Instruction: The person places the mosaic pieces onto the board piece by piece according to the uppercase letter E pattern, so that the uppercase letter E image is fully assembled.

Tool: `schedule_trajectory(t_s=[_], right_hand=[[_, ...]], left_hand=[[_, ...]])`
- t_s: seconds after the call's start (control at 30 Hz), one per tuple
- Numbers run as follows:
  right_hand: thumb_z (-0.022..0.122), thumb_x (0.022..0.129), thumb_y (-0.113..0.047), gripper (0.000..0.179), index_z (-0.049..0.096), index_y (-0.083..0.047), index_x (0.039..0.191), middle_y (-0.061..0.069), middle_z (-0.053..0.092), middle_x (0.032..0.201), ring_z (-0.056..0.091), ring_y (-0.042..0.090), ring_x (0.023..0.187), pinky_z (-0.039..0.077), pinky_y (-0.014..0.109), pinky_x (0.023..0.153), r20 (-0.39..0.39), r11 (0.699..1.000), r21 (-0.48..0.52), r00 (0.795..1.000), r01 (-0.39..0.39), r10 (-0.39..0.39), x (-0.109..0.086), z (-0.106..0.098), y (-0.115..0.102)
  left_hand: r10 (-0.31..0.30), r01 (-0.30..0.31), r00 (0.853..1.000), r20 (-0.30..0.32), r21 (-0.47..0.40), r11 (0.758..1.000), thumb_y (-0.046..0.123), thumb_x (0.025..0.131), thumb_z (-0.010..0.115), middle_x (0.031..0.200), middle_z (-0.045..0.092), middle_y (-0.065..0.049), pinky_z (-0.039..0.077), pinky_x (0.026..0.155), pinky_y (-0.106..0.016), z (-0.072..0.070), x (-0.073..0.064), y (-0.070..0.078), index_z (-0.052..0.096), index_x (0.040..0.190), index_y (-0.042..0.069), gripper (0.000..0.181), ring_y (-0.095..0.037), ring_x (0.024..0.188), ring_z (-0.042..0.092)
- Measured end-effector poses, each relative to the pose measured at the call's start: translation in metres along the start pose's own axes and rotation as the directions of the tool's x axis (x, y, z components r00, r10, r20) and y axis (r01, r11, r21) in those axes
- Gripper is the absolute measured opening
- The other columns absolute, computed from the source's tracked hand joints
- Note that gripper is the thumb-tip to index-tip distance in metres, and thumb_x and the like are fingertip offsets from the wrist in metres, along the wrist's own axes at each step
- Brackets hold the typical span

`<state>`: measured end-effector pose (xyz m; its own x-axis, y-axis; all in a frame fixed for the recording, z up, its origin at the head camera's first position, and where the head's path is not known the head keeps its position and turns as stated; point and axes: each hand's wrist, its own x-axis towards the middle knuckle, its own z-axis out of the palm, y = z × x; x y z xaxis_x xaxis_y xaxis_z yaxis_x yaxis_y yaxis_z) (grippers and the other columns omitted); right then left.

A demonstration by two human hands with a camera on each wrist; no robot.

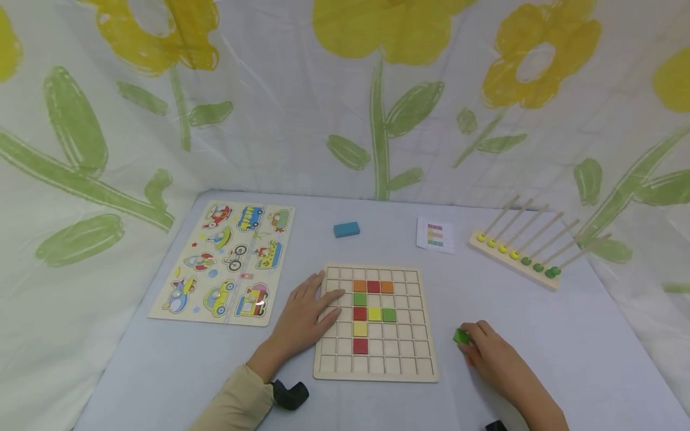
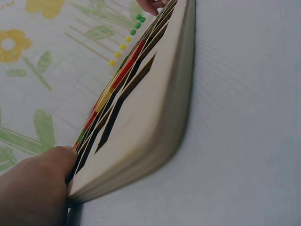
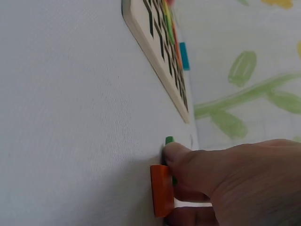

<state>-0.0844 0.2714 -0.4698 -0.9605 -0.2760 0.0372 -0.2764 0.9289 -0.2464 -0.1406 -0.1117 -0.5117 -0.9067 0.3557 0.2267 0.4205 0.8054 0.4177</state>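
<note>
A wooden grid board (image 1: 392,364) with red, orange, yellow and green square tiles in some of its cells lies in the middle of the table. My left hand (image 1: 304,312) rests on its left edge, fingers spread and fairly straight; the left wrist view shows the thumb (image 2: 56,162) at the board's rim. To the right of the board, apart from it, my right hand (image 1: 493,356) pinches a green tile (image 1: 461,336) at the table surface. An orange tile (image 3: 162,190) is close by under that hand; whether the fingers touch it I cannot tell.
A picture puzzle board (image 1: 222,263) lies at the left. At the back are a blue block (image 1: 347,230) and a white card (image 1: 435,235) with coloured squares. A pegged wooden stand (image 1: 514,258) with yellow and green beads stands at the right. Flowered cloth hangs behind.
</note>
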Motion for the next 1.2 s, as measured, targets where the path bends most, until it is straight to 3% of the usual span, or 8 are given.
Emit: schedule_trajectory(t_s=[0.3, 0.47, 0.8, 1.07, 1.2], right_hand=[[0.073, 0.085, -0.022, 0.034, 0.060, -0.007, 0.112, 0.000, 0.058, 0.097, 0.054, 0.006, 0.080, 0.052, 0.029, 0.067, -0.011, 0.999, -0.045, 1.000, 0.024, -0.025, 0.006, 0.001, -0.004], [0.076, 0.081, -0.027, 0.040, 0.060, -0.001, 0.107, 0.005, 0.057, 0.094, 0.051, 0.009, 0.076, 0.050, 0.031, 0.065, 0.020, 0.996, -0.083, 1.000, -0.022, 0.024, -0.003, -0.004, -0.005], [0.075, 0.082, -0.023, 0.035, 0.060, 0.000, 0.103, 0.003, 0.056, 0.089, 0.047, 0.011, 0.074, 0.047, 0.031, 0.064, 0.094, 0.995, -0.040, 0.991, -0.096, 0.099, -0.010, -0.008, -0.007], [0.076, 0.080, -0.013, 0.027, 0.061, -0.010, 0.102, -0.002, 0.058, 0.095, 0.057, 0.010, 0.085, 0.053, 0.031, 0.073, 0.099, 0.997, -0.061, 0.994, -0.047, 0.053, -0.010, -0.011, -0.014], [0.077, 0.080, -0.017, 0.024, 0.059, -0.018, 0.096, -0.009, 0.057, 0.095, 0.055, 0.003, 0.084, 0.052, 0.026, 0.070, 0.044, 0.997, -0.070, 0.999, 0.011, -0.008, -0.008, -0.010, -0.022]], left_hand=[[0.010, -0.010, 1.000, -0.020, 0.007, 1.000, 0.047, 0.095, 0.050, 0.155, 0.030, -0.010, 0.025, 0.113, -0.051, 0.002, 0.000, 0.000, 0.054, 0.136, 0.034, 0.043, -0.028, 0.144, 0.023], [0.010, -0.010, 1.000, -0.019, 0.019, 1.000, 0.047, 0.096, 0.049, 0.155, 0.030, -0.010, 0.026, 0.113, -0.051, 0.001, 0.000, 0.001, 0.053, 0.136, 0.034, 0.043, -0.027, 0.145, 0.023], [0.016, -0.016, 1.000, -0.024, 0.008, 1.000, 0.045, 0.095, 0.051, 0.154, 0.032, -0.011, 0.027, 0.112, -0.052, -0.002, 0.000, 0.001, 0.054, 0.136, 0.032, 0.043, -0.029, 0.144, 0.025], [0.013, -0.012, 1.000, -0.019, 0.010, 1.000, 0.046, 0.096, 0.050, 0.154, 0.033, -0.012, 0.027, 0.112, -0.052, -0.002, 0.000, 0.002, 0.054, 0.135, 0.032, 0.042, -0.030, 0.143, 0.025], [0.007, -0.007, 1.000, -0.012, 0.012, 1.000, 0.046, 0.096, 0.050, 0.154, 0.032, -0.011, 0.026, 0.112, -0.052, -0.002, 0.000, 0.002, 0.054, 0.136, 0.033, 0.042, -0.029, 0.144, 0.025]])
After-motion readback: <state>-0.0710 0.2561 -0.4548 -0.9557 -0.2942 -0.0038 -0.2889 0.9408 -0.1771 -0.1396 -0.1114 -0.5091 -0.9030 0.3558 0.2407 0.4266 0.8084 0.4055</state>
